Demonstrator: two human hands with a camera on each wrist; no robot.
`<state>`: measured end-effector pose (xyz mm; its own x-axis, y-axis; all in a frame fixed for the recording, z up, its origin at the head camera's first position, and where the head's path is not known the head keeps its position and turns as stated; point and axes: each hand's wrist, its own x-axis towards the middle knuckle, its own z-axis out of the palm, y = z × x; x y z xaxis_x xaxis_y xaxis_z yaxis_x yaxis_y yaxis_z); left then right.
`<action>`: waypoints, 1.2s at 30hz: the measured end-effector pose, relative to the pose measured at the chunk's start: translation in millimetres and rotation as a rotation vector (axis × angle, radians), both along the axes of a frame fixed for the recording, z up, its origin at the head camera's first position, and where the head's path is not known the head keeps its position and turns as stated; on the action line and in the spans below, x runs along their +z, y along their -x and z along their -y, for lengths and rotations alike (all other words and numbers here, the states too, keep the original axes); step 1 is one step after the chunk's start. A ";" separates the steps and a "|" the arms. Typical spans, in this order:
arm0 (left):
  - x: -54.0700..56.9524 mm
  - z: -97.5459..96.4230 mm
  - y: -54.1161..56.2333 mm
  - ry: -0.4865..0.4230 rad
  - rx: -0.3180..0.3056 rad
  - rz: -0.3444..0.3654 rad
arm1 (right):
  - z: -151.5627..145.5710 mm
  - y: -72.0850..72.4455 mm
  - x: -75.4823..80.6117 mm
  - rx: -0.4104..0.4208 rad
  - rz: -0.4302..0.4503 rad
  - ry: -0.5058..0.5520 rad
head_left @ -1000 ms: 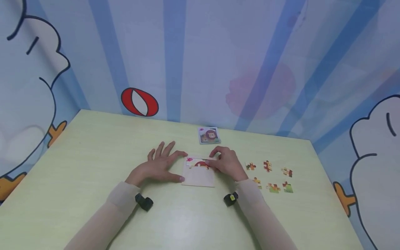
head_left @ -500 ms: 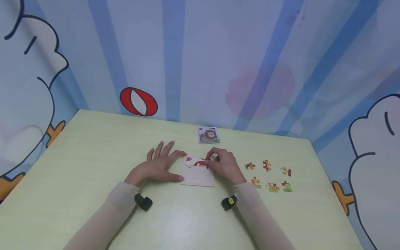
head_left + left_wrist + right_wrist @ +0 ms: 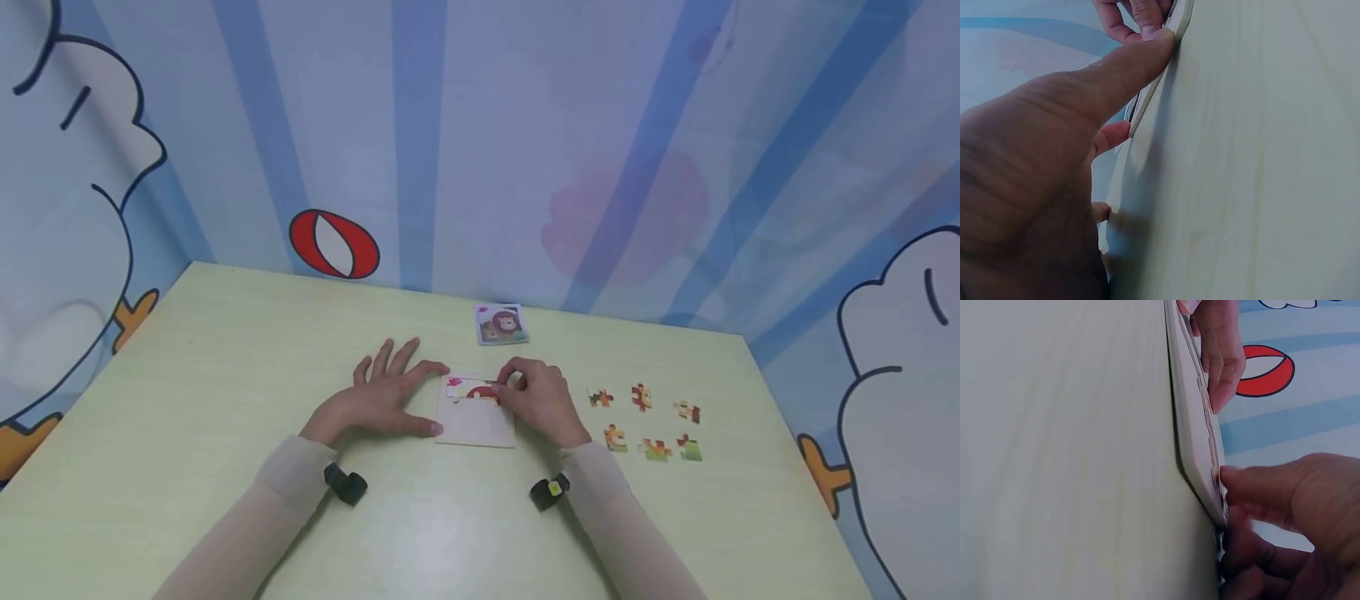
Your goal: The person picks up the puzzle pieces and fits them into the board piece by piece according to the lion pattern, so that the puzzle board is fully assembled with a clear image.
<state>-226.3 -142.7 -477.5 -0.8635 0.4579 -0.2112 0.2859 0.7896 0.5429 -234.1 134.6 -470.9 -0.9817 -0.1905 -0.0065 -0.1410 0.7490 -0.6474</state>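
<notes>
A small square puzzle board (image 3: 476, 425) lies flat in front of the person, its lower part bare and pale. Along its far edge sits a row of picture pieces (image 3: 459, 389) with pink and red print. The left hand (image 3: 377, 406) spreads its fingers, its thumb and index fingertips touching the board's left side. At the top right corner, the right hand (image 3: 543, 402) curls thumb and index finger over a puzzle piece (image 3: 487, 393), partly covered by the fingertips. In the right wrist view, the right thumb (image 3: 1254, 484) presses at the edge of the board (image 3: 1192, 434).
Several loose puzzle pieces (image 3: 657, 450) lie in two rows to the right of the right hand. A square lion picture (image 3: 501, 325) lies behind the board. The table (image 3: 225, 333) meets a printed curtain (image 3: 487, 150) at its back edge.
The right hand has shifted slightly left and towards the person, its fingers still at the board's top right corner. The left hand stays at the board's left side.
</notes>
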 end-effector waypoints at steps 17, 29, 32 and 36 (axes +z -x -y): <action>2.7 1.0 -2.3 0.011 -0.026 -0.009 | 26.9 -1.7 1.9 -0.048 0.053 -0.164; -8.5 1.5 2.8 -0.021 -0.012 -0.015 | 5.1 0.4 1.3 -0.004 0.041 0.116; -6.2 1.8 2.2 -0.034 -0.017 -0.012 | -8.4 0.2 2.9 -0.010 0.033 0.153; -4.7 2.5 1.8 -0.024 -0.011 -0.001 | -26.9 0.2 6.5 -0.040 0.032 0.154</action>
<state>-228.1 -145.1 -482.2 -0.8589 0.4721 -0.1988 0.2949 0.7731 0.5616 -234.2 161.5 -464.5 -0.9883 -0.1523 -0.0120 -0.0902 0.6453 -0.7585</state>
